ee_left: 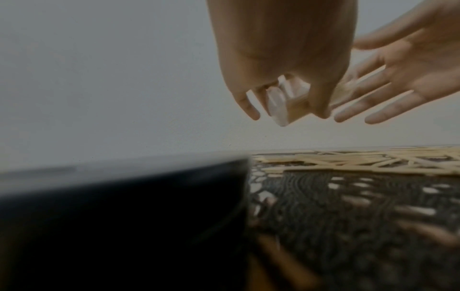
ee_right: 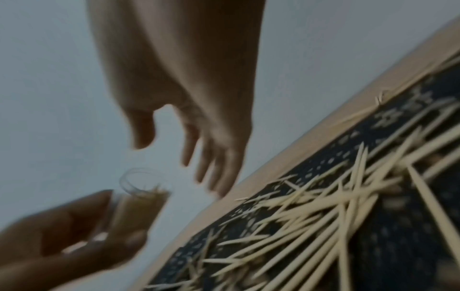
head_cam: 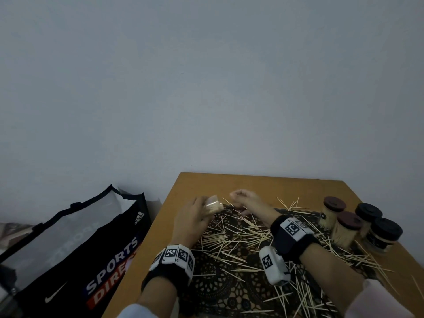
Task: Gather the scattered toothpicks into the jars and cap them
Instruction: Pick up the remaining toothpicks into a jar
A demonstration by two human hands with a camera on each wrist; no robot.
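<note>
My left hand (head_cam: 196, 213) grips a small clear jar (head_cam: 213, 206) partly filled with toothpicks and holds it tilted above the table's far left part. In the left wrist view the jar (ee_left: 286, 102) shows between the fingers of the left hand (ee_left: 281, 59). My right hand (head_cam: 242, 199) hovers just right of the jar, holding nothing. The right wrist view shows the right hand (ee_right: 206, 122) with relaxed fingers spread near the table edge and the open jar mouth (ee_right: 140, 183) below left. Several loose toothpicks (head_cam: 238, 237) lie scattered over a black lace mat (head_cam: 213, 278).
Several capped jars of toothpicks (head_cam: 347, 228) stand in a group at the right of the wooden table (head_cam: 229, 182). A black shopping bag (head_cam: 91, 249) stands on the floor to the left of the table. A pale wall is behind.
</note>
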